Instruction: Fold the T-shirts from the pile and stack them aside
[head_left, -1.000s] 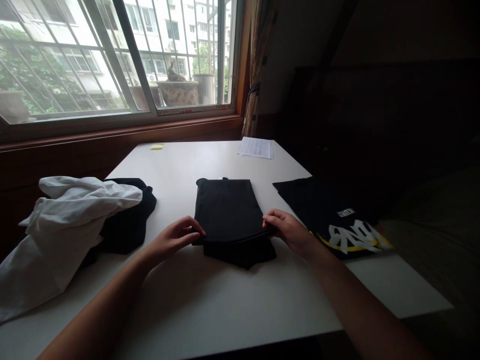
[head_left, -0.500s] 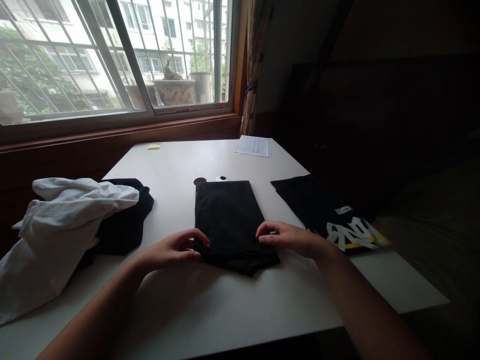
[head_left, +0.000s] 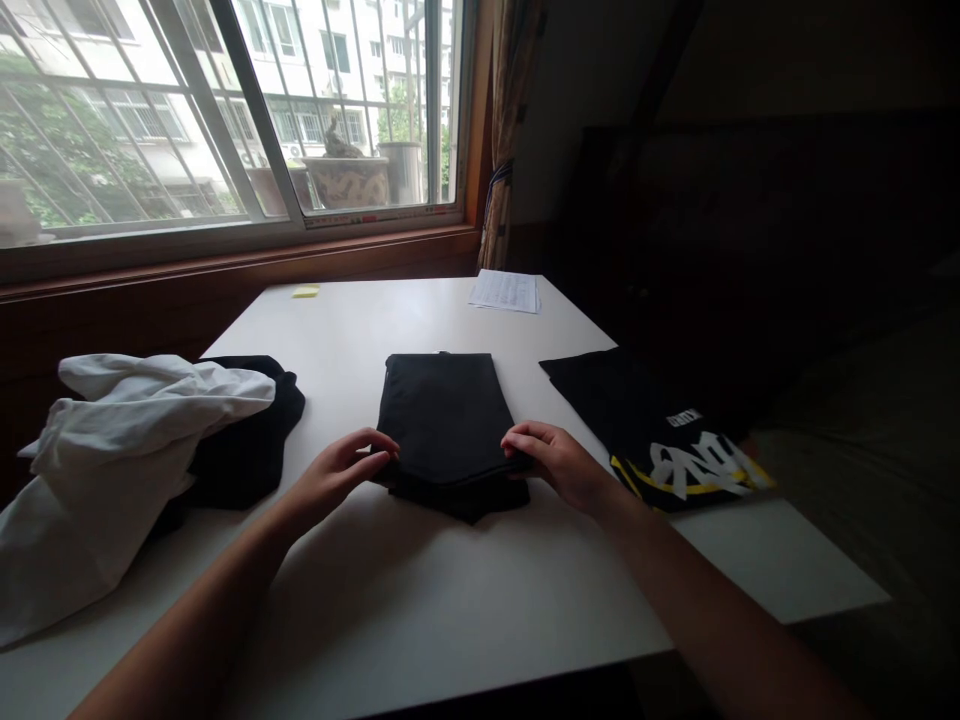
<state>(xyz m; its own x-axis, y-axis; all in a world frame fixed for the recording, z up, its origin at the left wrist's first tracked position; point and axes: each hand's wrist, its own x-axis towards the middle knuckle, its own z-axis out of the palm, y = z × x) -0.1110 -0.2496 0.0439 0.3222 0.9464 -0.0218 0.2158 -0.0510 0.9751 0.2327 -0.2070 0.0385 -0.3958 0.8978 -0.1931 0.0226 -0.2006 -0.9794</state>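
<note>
left hand and right hand pinch the folded black cloth at its near corners (left fingertips partly hidden). white cloth lies left, probably on dark fabric.

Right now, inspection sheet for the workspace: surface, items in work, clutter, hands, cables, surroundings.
Surface: white table, bare patches visible between the items.
Items in work: folded black garment, near edge pinched up at both sides.
Clutter: white cloth over dark cloth on the left; dark printed garment on the right; papers and yellow note at the far end.
Hands: left hand and right hand each hold a side of the folded black garment.
Cables: nothing seen.
Surroundings: barred window, tied curtain; right side too dark to judge.
</note>
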